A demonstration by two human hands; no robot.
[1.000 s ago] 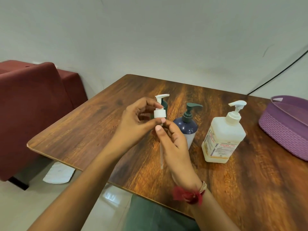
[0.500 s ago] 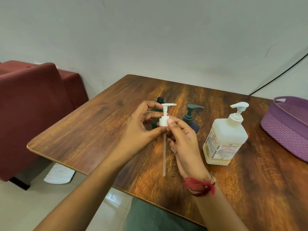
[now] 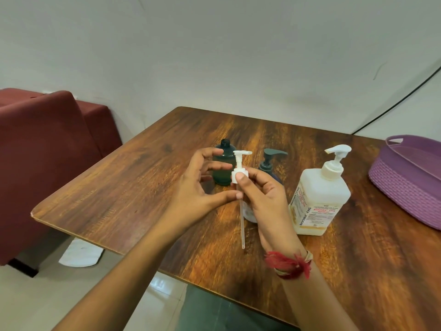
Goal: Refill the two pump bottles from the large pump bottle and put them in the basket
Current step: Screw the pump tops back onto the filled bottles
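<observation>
White pump head (image 3: 239, 174), with its long clear dip tube hanging straight down, is held upright in the air above the middle of the wooden table (image 3: 119, 182), out of any bottle. The right hand (image 3: 265, 199) pinches its ribbed collar between thumb and fingertips. The left hand (image 3: 198, 189) is loosely spread beside it, its thumb tip touching the tube just under the collar while the other fingers reach toward the stem without closing on it. Just behind the left hand's fingers stands the small green bottle (image 3: 225, 156), upright on the table with its neck uncapped. To its right, partly hidden behind the right hand, stands the dark blue bottle (image 3: 267, 164) with a grey-green pump fitted on top. Further right, near the right wrist, is the large pump bottle (image 3: 319, 194), pale and translucent, with a white pump and a printed label, upright. The purple basket (image 3: 405, 187) sits at the table's right edge, apart from the bottles. A red thread band (image 3: 288, 263) circles the right wrist. A dark red seat (image 3: 43, 151) stands left of the table.
</observation>
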